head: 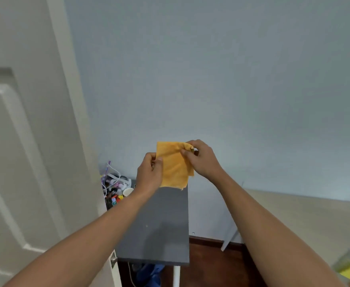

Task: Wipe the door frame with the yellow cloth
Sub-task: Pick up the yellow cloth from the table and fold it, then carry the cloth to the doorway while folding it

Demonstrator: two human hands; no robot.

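Observation:
A folded yellow cloth (pixel 173 165) hangs in front of me, held up in the air before a pale blue wall. My left hand (pixel 149 172) pinches its left edge with thumb on the front. My right hand (pixel 201 158) grips its bunched upper right corner. The white door (pixel 22 141) fills the left side, and its edge strip (pixel 72 96) runs down beside the wall. The cloth is well to the right of the door and does not touch it.
A dark grey table (pixel 159 228) stands below my hands against the wall, with a cluttered pile of small items and cables (pixel 116 187) at its far left corner. A beige surface (pixel 306 216) lies to the right. A metal door latch (pixel 113 260) sits low on the door.

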